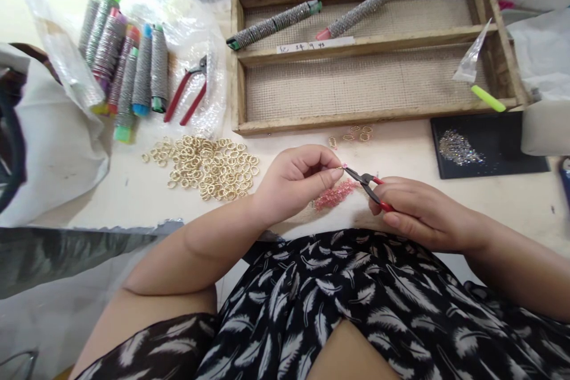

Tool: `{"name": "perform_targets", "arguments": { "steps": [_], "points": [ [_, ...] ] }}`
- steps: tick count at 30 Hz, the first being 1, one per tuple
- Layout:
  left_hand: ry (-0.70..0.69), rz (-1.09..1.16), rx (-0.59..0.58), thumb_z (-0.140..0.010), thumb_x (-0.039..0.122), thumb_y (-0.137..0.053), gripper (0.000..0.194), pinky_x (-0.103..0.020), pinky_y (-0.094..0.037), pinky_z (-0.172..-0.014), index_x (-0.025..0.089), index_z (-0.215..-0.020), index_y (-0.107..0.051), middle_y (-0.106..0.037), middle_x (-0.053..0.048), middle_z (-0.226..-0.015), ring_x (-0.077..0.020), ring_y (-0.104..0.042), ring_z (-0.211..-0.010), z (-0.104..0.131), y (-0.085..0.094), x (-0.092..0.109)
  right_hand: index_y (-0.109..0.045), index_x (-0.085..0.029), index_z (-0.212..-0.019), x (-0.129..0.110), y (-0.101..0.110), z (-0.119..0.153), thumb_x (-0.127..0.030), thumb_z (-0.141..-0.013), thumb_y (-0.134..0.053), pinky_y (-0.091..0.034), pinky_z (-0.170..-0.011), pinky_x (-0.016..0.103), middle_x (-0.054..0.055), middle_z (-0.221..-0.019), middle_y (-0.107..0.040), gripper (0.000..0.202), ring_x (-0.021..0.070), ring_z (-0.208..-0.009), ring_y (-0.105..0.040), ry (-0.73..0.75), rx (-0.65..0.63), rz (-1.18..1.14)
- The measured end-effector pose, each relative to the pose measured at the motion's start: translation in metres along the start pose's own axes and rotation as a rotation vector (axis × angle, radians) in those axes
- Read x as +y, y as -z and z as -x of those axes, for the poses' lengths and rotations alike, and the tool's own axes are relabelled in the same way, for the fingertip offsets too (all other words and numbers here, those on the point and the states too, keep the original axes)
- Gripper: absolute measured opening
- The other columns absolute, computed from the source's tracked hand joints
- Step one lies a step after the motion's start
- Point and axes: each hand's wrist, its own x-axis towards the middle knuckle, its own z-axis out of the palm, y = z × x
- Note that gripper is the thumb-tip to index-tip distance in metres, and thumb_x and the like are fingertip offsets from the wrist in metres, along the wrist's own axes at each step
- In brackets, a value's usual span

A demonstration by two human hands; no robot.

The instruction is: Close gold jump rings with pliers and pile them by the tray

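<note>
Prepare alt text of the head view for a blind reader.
A person's left hand pinches a tiny piece at the tips of red-handled pliers in the right hand. Nearby lie pink pieces, gold rings and a wooden tray.

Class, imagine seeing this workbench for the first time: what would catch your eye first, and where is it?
Probably the pile of gold rings, beside the left hand. Next come the hands at the centre: the left pinches a tiny piece at the tip of the red-handled pliers held in the right hand. The silvery wound sticks with bright ends stand out at upper left.
</note>
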Motion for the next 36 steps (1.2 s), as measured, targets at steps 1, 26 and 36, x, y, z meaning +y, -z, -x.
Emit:
{"name": "perform_targets", "arguments": {
  "steps": [1, 26, 36],
  "points": [
    [-0.001, 0.002, -0.002, -0.086, 0.022, -0.078, 0.013, -0.021, -0.042, -0.050, 0.018, -0.078, -0.069, -0.058, 0.006, -0.060, -0.0062, -0.049, -0.052, 0.0000, -0.0001, 0.0004, -0.052, -0.023, -0.094, 0.0003, 0.0001, 0.0002, -0.035, -0.117, -0.042, -0.045, -0.080, 0.035, 0.003, -0.086, -0.060, 0.027, 0.0202, -0.081, -0.052, -0.002, -0.001, -0.010],
    [-0.018, -0.063, 0.023, -0.087, 0.021, -0.077, 0.012, -0.023, -0.044, -0.055, 0.019, -0.078, -0.068, -0.059, 0.005, -0.061, -0.0081, -0.051, -0.055, 0.0021, -0.0008, 0.0011, -0.052, -0.022, -0.093, 0.0009, 0.0018, 0.0017, -0.037, -0.117, -0.041, -0.045, -0.079, 0.035, 0.003, -0.085, -0.059, 0.030, 0.0202, -0.080, -0.053, 0.004, -0.019, 0.006],
    [-0.047, -0.080, 0.021, -0.086, 0.018, -0.074, 0.010, -0.021, -0.042, -0.051, 0.017, -0.078, -0.068, -0.058, 0.006, -0.059, -0.0067, -0.050, -0.052, 0.0010, -0.0001, 0.0006, -0.045, -0.025, -0.087, -0.0011, 0.0025, -0.0012, -0.032, -0.116, -0.044, -0.042, -0.077, 0.033, 0.000, -0.081, -0.052, 0.030, 0.0189, -0.076, -0.048, 0.016, 0.005, 0.038]
  ]
}}
